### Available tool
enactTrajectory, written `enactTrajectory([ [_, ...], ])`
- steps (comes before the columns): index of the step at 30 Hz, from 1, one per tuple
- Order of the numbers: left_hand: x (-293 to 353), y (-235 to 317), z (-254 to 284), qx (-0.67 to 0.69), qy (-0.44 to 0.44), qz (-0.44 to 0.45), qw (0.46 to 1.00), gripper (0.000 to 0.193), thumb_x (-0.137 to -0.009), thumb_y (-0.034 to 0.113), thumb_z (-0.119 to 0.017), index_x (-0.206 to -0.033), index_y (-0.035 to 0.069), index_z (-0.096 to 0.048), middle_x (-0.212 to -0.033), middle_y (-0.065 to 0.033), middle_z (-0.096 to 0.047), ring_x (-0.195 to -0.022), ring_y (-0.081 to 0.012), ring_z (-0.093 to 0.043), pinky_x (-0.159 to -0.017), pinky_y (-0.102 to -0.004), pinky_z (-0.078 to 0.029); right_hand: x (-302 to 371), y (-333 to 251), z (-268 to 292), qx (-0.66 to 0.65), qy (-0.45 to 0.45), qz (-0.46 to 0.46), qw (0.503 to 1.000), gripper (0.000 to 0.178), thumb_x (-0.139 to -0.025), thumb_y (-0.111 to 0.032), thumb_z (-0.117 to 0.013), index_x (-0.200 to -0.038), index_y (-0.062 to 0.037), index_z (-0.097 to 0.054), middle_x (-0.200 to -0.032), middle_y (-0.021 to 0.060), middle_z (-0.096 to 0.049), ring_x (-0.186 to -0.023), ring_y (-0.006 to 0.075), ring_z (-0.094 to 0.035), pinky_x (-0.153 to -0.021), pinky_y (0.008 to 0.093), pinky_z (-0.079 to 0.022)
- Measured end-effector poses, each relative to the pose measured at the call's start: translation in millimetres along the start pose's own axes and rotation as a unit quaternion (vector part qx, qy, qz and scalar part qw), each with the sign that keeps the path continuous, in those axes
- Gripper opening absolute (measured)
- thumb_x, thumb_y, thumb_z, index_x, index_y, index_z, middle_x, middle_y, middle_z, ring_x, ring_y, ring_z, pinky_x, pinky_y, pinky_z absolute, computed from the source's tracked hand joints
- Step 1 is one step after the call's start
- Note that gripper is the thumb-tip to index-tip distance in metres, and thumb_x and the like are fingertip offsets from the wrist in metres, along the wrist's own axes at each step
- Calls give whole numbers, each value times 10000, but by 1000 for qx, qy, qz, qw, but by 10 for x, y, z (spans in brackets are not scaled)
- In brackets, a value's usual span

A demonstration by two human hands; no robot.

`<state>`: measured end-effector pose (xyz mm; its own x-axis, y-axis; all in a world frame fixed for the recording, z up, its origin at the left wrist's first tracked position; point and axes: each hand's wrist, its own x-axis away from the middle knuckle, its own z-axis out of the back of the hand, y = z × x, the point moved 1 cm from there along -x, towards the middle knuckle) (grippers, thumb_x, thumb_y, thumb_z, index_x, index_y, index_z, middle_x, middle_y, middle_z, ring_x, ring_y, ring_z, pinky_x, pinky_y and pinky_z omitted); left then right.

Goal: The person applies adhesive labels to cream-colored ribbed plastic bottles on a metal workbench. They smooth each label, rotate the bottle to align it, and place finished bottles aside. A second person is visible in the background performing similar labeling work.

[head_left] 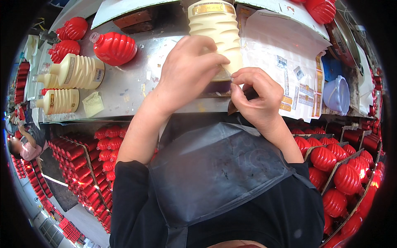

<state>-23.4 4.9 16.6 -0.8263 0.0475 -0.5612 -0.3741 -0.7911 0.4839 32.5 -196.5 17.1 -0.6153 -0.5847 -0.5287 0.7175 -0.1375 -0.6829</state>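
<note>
Cream ribbed plastic bottle (215, 31) just beyond the loosely curled fingers of the left hand (186, 68).
The right hand (259, 94) pinches narrowly beside its near end; anything held is unclear.

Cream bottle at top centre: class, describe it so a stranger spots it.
Find the grey table and follow it to the picture's top centre. There, the left hand partly covers the cream bottle, unlike the other cream bottles grouped at far left.
</note>
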Motion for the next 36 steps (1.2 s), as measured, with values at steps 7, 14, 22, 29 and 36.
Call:
enactTrajectory([
  [7,-46,-4,-3,11,15,7,1000,162,-735,31,-783,-873,83,-717,-975,-61,-652,-901,-282,-613,-788,-390,-492,-1,28,-19,-26,39,-16,999,182,-729,86,-746,-845,-29,-667,-840,98,-703,-695,231,-684,-614,299,-537],
  [14,-22,-28,3,1,11,37,999,199,-756,5,-779,-908,47,-659,-985,-75,-667,-884,-293,-627,-780,-384,-501,12,132,26,-128,16,-222,967,65,-880,29,-712,-927,4,-673,-947,35,-703,-658,21,-565,-594,178,-442],
  [22,92,-13,-112,18,85,97,992,394,-824,111,-741,-1199,49,-637,-1198,-149,-601,-1106,-301,-598,-962,-391,-487,-60,498,-13,-316,32,-399,860,184,-919,-101,-727,-1069,-20,-657,-849,-16,-643,-798,29,-560,-713,195,-432],
  [29,176,59,-420,7,123,241,963,634,-848,279,-773,-1377,50,-511,-1349,-162,-434,-1293,-320,-412,-1125,-443,-351,-27,537,-154,-136,-10,-370,919,462,-902,-249,-782,-1234,12,-594,-757,-13,-604,-709,52,-551,-657,233,-452],
  [36,192,37,-536,65,152,258,952,672,-869,270,-753,-1418,28,-451,-1377,-161,-391,-1301,-309,-393,-1157,-425,-331,19,693,-195,-328,5,-384,863,400,-971,-252,-734,-1236,16,-600,-772,-25,-618,-690,44,-559,-635,225,-453],
])
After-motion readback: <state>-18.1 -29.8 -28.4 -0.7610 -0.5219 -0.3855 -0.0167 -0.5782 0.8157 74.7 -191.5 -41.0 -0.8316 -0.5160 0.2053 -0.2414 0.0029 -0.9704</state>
